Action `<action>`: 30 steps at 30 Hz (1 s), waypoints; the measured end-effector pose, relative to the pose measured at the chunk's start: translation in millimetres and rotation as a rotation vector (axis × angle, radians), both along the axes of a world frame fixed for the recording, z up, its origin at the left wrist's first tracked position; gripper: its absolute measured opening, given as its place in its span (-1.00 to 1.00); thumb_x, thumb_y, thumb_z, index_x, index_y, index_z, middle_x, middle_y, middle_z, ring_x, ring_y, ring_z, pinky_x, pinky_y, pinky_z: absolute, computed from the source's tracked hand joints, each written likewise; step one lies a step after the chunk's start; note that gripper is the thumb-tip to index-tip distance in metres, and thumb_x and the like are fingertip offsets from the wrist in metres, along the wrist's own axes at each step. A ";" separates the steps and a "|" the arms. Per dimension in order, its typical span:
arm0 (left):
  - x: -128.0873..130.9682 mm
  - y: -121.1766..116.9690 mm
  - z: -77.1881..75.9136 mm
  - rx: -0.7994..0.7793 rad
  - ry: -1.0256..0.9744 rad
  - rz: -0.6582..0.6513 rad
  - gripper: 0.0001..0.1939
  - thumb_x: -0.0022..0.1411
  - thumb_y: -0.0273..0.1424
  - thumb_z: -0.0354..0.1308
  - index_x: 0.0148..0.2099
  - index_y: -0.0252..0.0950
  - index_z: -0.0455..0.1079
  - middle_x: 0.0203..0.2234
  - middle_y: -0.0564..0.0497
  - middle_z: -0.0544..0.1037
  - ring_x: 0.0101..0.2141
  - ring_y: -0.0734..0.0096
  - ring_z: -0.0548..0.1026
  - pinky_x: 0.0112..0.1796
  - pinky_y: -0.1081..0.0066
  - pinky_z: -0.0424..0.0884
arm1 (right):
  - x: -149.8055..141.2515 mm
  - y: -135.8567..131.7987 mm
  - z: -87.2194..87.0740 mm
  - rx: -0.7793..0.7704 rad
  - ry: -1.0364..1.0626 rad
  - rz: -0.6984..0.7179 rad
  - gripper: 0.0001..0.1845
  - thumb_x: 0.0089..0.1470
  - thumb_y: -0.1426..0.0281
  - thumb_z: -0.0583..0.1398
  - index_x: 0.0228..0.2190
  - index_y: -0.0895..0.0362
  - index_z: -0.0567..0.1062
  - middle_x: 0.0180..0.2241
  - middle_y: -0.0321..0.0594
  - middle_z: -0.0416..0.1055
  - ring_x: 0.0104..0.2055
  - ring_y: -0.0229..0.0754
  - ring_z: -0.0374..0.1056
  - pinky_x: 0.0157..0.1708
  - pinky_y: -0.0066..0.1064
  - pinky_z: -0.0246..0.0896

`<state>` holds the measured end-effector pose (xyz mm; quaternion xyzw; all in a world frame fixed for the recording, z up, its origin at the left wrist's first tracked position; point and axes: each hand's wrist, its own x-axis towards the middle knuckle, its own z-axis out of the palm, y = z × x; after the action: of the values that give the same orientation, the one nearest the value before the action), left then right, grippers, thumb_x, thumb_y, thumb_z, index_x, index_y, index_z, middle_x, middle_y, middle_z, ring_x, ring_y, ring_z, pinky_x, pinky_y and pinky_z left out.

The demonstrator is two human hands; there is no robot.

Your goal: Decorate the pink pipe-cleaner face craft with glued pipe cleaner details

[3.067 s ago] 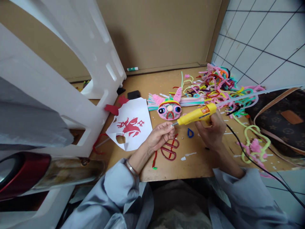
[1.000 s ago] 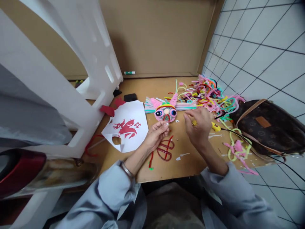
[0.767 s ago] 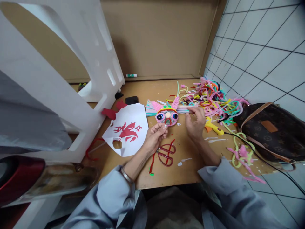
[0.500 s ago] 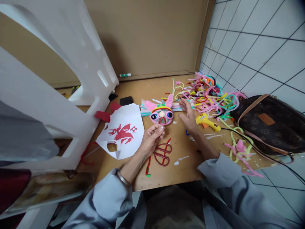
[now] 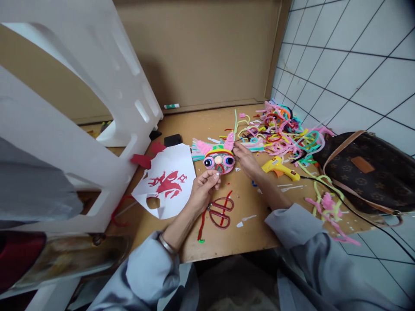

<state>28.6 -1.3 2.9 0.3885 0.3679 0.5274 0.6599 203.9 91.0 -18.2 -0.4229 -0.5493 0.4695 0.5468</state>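
Observation:
My left hand (image 5: 205, 185) is closed in a pinch, with a tiny pale spot at its fingertips; what it holds is too small to name. Just beyond it lies a pipe-cleaner animal head (image 5: 219, 160) with pink ears, big blue-black eyes, a pale round nose and a red mouth. At the head's right edge, beside the ear, my right hand (image 5: 245, 159) has its fingers bunched against it. Red-handled scissors (image 5: 221, 212) lie near my left wrist, blades hidden. A yellow glue gun (image 5: 285, 168) rests on the table to the right of my right hand.
White paper with a red cut-out design (image 5: 167, 183) lies left. Tangled pipe cleaners (image 5: 282, 134) fill the back right, beside a brown handbag (image 5: 372, 172). The glue gun's black cord (image 5: 353, 214) trails off right. A white plastic frame (image 5: 129, 99) stands left.
My right hand has put the glue gun down on the table, opened, and moved left to the animal head's right edge. My left hand has kept its pinch.

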 end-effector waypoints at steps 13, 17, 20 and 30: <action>-1.7 -3.5 4.5 0.046 0.012 0.104 -0.63 -0.12 -0.18 0.47 -0.40 -0.32 0.43 -0.59 0.14 0.43 -0.60 0.62 0.30 -0.47 0.49 0.31 | 8.2 -12.6 -6.1 0.045 -0.035 0.065 -0.37 -0.09 0.08 0.32 0.01 0.03 0.43 0.02 -0.09 0.49 0.08 0.00 0.39 0.16 -0.01 0.27; -3.4 -1.8 3.8 0.042 0.027 0.158 -0.62 -0.15 -0.19 0.46 -0.39 -0.31 0.44 -0.60 0.14 0.43 -0.62 0.62 0.30 -0.53 0.52 0.27 | 9.9 -14.2 -7.5 0.031 -0.073 0.044 -0.36 -0.13 0.07 0.35 -0.02 0.06 0.46 -0.07 -0.10 0.51 -0.03 -0.03 0.42 0.07 -0.05 0.33; -4.9 -1.5 2.3 0.067 0.052 0.178 -0.66 -0.10 -0.20 0.43 -0.39 -0.31 0.43 -0.60 0.14 0.43 -0.62 0.63 0.30 -0.54 0.53 0.25 | 9.4 -16.3 -7.0 0.033 -0.098 0.036 -0.37 -0.14 0.07 0.36 -0.04 0.08 0.48 -0.14 -0.13 0.51 -0.10 -0.06 0.43 0.02 -0.09 0.35; -11.3 -0.1 8.6 0.085 0.113 0.266 -0.68 -0.09 -0.19 0.39 -0.43 -0.29 0.39 -0.65 0.15 0.37 -0.63 0.61 0.27 -0.57 0.52 0.20 | 2.6 -22.3 -4.1 0.057 -0.153 -0.010 -0.47 -0.17 0.09 0.37 -0.16 0.09 0.53 -0.12 -0.13 0.45 -0.13 -0.07 0.43 -0.05 -0.11 0.41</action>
<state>17.3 -1.4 11.5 0.3929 0.4299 0.6027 0.5455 206.5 68.7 -22.3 -0.4446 -0.6006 0.4171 0.5173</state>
